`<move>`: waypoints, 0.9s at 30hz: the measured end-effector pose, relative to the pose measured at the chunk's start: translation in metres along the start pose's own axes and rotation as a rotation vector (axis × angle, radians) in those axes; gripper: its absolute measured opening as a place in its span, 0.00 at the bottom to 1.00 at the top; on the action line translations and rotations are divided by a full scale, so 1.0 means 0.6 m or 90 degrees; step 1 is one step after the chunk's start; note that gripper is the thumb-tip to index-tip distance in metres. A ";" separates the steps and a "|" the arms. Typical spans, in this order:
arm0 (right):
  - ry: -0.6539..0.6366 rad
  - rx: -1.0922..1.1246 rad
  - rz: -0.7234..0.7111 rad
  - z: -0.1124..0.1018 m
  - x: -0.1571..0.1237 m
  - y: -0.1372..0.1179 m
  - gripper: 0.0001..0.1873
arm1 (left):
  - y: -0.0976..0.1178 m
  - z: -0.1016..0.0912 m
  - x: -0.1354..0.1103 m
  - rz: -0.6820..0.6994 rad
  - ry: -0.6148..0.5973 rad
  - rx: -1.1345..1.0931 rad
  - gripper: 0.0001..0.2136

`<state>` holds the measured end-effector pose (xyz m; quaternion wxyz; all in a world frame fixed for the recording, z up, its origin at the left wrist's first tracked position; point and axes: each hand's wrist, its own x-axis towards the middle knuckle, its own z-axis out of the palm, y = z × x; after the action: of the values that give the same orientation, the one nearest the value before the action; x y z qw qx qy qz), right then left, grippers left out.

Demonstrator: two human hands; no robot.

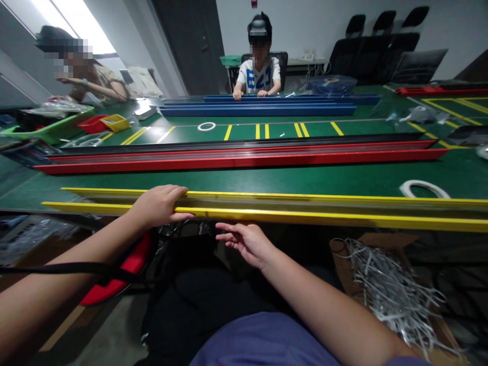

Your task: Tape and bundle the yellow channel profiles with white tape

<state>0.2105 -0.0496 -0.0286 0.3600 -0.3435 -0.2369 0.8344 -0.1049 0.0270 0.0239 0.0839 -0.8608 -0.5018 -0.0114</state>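
Your left hand [156, 206] is curled over the top of a long bundle of yellow plastic strips [324, 216], with the fingers lying across its upper edge and the thumb side against its front. It looks closed on the bundle, though not tightly clamped. Your right hand [244, 244] is open, with the fingers spread, and hovers just below the bundle's near edge without touching it.

The bundle lies crosswise directly in front of you, its long axis running left to right and past the right side of your view. It sits along the near edge of the tabletop [244, 180], which has a green surface marked with yellow lines. Your left hand is the nearer, being on the bundle, and your right hand is just short of it, towards the middle.

Beyond the bundle lie a long red bundle [244, 161] and then a long blue bundle [259, 110], both parallel to it. A white tape roll [424, 189] sits to the right. Below your right arm, a cardboard box [345, 254] holds silvery scrap strips [392, 295]. Across the tabletop, a co-worker [259, 73] has both hands at the blue bundle, and another person [82, 73] sits at the far left. Black chairs [381, 40] line the far wall.
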 end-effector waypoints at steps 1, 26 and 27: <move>0.005 -0.002 0.001 0.000 0.001 0.001 0.13 | 0.001 0.000 -0.001 -0.001 -0.002 0.001 0.39; 0.017 0.060 0.038 -0.001 0.005 -0.007 0.34 | 0.183 -0.049 0.080 0.037 -0.079 -0.076 0.35; 0.014 0.064 0.033 -0.001 0.005 -0.007 0.34 | 0.205 -0.053 0.094 0.042 -0.074 -0.086 0.33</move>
<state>0.2110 -0.0445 -0.0276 0.3576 -0.3403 -0.1819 0.8504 0.0318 0.0115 0.0447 -0.0031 -0.8800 -0.4750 0.0076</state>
